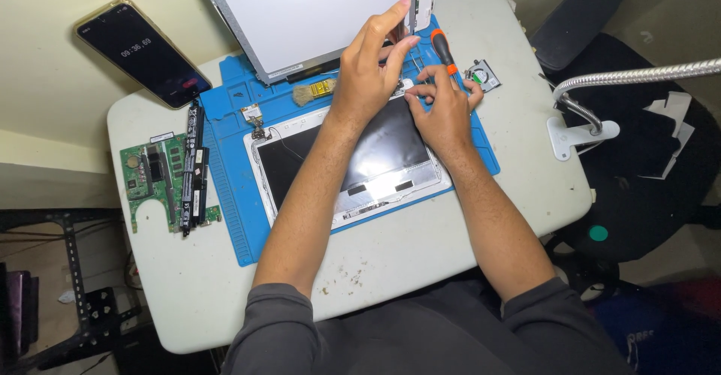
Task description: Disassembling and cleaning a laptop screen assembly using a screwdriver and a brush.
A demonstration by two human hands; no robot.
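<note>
Screwdriver (442, 49) in right hand (443, 108), left hand (372, 67) just beside.

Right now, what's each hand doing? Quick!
Left hand: open, fingers up by the screen panel.
Right hand: fingers curled, pinching at the laptop lid corner; contents cannot be told.

White laptop lid shell (390, 195) lies flat (dark inside)

The work mat (225, 217) was bright blue with fine ribbing on its left; the laptop shell (390, 191) white around a glossy black inner panel (383, 149); the circuit board (143, 176) at left green; the screwdriver (443, 50) black with an orange collar; the table (420, 247) off-white; the sleeves (278, 330) dark grey; the far brush (314, 91) tan with a yellow ferrule.
</note>
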